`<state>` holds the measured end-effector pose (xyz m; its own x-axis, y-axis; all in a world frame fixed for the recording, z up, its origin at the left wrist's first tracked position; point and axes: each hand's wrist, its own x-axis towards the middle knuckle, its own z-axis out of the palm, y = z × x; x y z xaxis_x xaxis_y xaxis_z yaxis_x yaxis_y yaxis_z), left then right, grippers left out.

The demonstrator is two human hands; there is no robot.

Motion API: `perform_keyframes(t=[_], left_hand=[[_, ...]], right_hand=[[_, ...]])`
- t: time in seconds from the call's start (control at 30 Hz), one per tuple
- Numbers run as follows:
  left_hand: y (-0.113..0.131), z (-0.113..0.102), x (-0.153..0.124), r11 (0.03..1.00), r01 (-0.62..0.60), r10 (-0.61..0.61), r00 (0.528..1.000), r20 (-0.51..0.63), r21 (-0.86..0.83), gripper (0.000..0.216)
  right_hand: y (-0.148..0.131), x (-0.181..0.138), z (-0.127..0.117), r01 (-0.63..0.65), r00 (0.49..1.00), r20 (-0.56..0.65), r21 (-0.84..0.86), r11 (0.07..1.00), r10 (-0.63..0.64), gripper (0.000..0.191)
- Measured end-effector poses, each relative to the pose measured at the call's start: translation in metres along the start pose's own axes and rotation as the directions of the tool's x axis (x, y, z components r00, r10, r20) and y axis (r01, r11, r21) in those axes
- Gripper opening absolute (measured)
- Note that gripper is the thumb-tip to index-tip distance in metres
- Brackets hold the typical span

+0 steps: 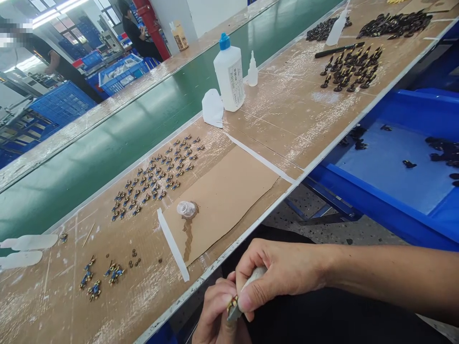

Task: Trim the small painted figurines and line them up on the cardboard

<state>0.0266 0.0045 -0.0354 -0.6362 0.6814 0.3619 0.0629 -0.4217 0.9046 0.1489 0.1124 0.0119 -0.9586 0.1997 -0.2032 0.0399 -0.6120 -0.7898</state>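
My right hand (pixel 276 274) is closed round a small whitish tool, its tip pressed against a tiny gold and dark part (pixel 233 303). My left hand (pixel 215 317) pinches that part from below, over my lap at the table's near edge. On the brown worktop lie several rows of small blue and gold figures (pixel 158 174) and a looser cluster of them (pixel 100 279) at the near left. A small clear cap (pixel 186 209) sits on a cardboard sheet (pixel 229 191) with a dark wet streak below it.
A white glue bottle with a blue cap (pixel 229 71) and a small dropper bottle (pixel 253 70) stand further along. Dark figures (pixel 353 67) are grouped at the far right. A blue bin (pixel 401 162) is to my right. A green conveyor belt (pixel 107 138) runs behind. People work in the background.
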Motion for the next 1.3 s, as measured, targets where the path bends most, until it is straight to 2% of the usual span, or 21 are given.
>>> perform_keyframes(t=[0.3, 0.53, 0.67, 0.73, 0.77, 0.8, 0.83, 0.9, 0.97, 1.0, 1.07, 1.2, 1.3], left_hand=[[0.002, 0.001, 0.003, 0.998, -0.069, 0.069, 0.996, 0.056, -0.003, 0.011], [0.001, 0.002, 0.001, 0.999, -0.037, 0.037, 0.999, -0.004, 0.026, 0.009], [0.004, 0.006, 0.005, 0.999, -0.053, 0.053, 0.998, -0.020, -0.008, 0.006], [0.005, 0.007, 0.005, 0.999, 0.001, -0.004, 0.999, -0.053, -0.046, 0.007], [0.005, 0.007, 0.004, 0.995, 0.077, -0.083, 0.993, -0.088, -0.070, 0.008], [0.005, 0.008, 0.003, 0.978, 0.184, -0.196, 0.971, -0.133, -0.099, 0.009], [0.006, 0.009, 0.001, 0.943, 0.302, -0.323, 0.929, -0.179, -0.138, 0.010], [0.009, 0.011, -0.001, 0.845, 0.480, -0.529, 0.816, -0.234, -0.236, 0.014], [0.014, 0.014, -0.001, 0.752, 0.571, -0.652, 0.716, -0.249, -0.328, 0.014], [0.017, 0.016, 0.000, 0.720, 0.592, -0.686, 0.685, -0.245, -0.363, 0.014], [0.021, 0.017, 0.002, 0.682, 0.614, -0.720, 0.658, -0.221, -0.397, 0.015], [0.021, 0.016, 0.006, 0.657, 0.629, -0.740, 0.643, -0.197, -0.416, 0.015], [0.016, 0.012, 0.006, 0.645, 0.634, -0.756, 0.608, -0.241, -0.426, 0.022]], right_hand=[[0.004, 0.001, 0.004, -0.028, 0.999, -0.029, 0.149, 0.988, 0.033, 0.015], [0.005, 0.001, 0.009, 0.007, 0.997, -0.078, 0.203, 0.979, 0.010, 0.016], [-0.002, 0.001, 0.007, 0.046, 0.982, -0.190, 0.195, 0.980, -0.008, 0.011], [-0.006, 0.001, 0.004, 0.079, 0.967, -0.255, 0.190, 0.979, -0.028, 0.016], [-0.008, 0.001, 0.003, 0.095, 0.962, -0.271, 0.189, 0.977, -0.041, 0.020], [-0.008, 0.001, 0.002, 0.107, 0.958, -0.284, 0.187, 0.976, -0.051, 0.023], [-0.009, 0.002, 0.000, 0.118, 0.953, -0.298, 0.187, 0.975, -0.058, 0.026], [-0.008, 0.003, -0.001, 0.136, 0.938, -0.340, 0.171, 0.976, -0.071, 0.029], [-0.006, 0.005, -0.003, 0.153, 0.924, -0.371, 0.135, 0.979, -0.093, 0.027], [-0.005, 0.006, -0.003, 0.160, 0.921, -0.375, 0.115, 0.980, -0.107, 0.026], [-0.005, 0.006, -0.002, 0.179, 0.920, -0.367, 0.081, 0.980, -0.138, 0.026], [-0.003, 0.007, 0.001, 0.229, 0.918, -0.346, 0.066, 0.971, -0.193, 0.028], [-0.002, 0.008, 0.005, 0.260, 0.924, -0.301, 0.044, 0.965, -0.235, 0.027]])
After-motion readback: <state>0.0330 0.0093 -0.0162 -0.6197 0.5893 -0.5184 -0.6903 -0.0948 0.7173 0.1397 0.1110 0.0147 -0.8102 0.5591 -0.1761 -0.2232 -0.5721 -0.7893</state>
